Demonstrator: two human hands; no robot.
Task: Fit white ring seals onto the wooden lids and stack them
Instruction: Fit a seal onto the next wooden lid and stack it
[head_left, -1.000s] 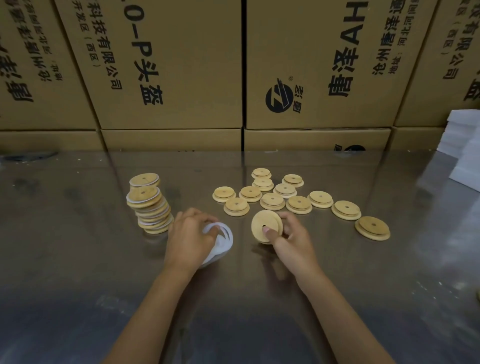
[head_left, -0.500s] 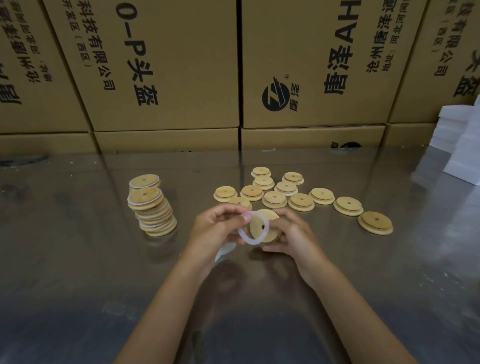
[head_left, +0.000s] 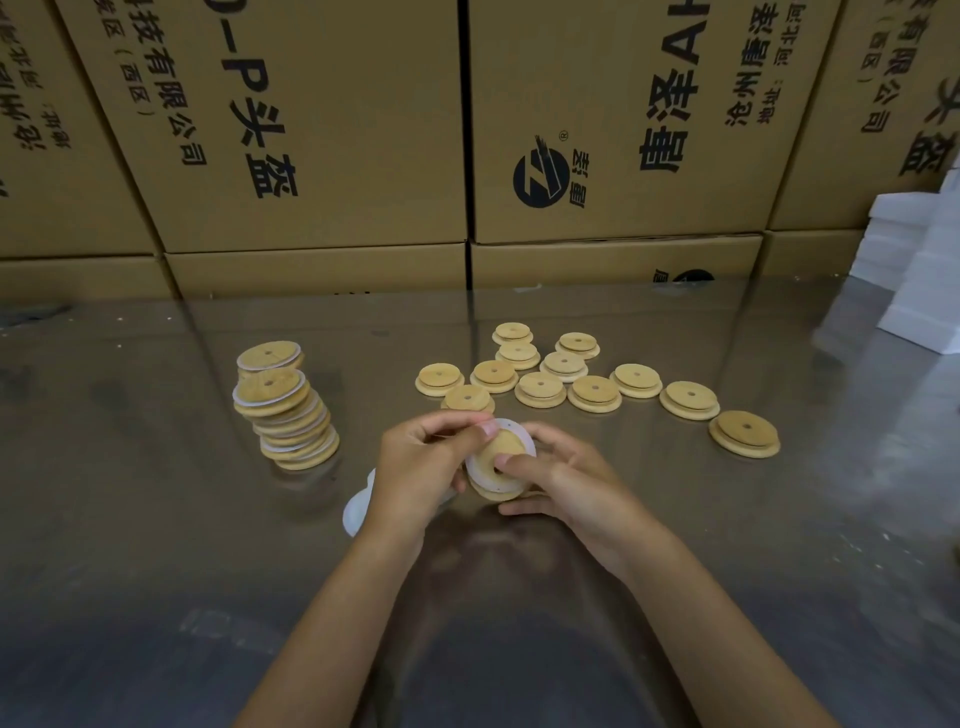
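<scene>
Printed cardboard boxes (head_left: 322, 130) behind a shiny table (head_left: 130, 519); possibly white foam blocks (head_left: 919, 280) right.

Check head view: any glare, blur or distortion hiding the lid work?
Head view: shiny table mirrors the cartons, soft glare at right; wide-angle lens splays the cartons outward; hands and held lid fairly sharp; dim overall.

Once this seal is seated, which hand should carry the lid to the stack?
Left, probably. The stack stands on the left hand's side, with nothing between. The right hand grips the lid now and would have to cross over.
</scene>
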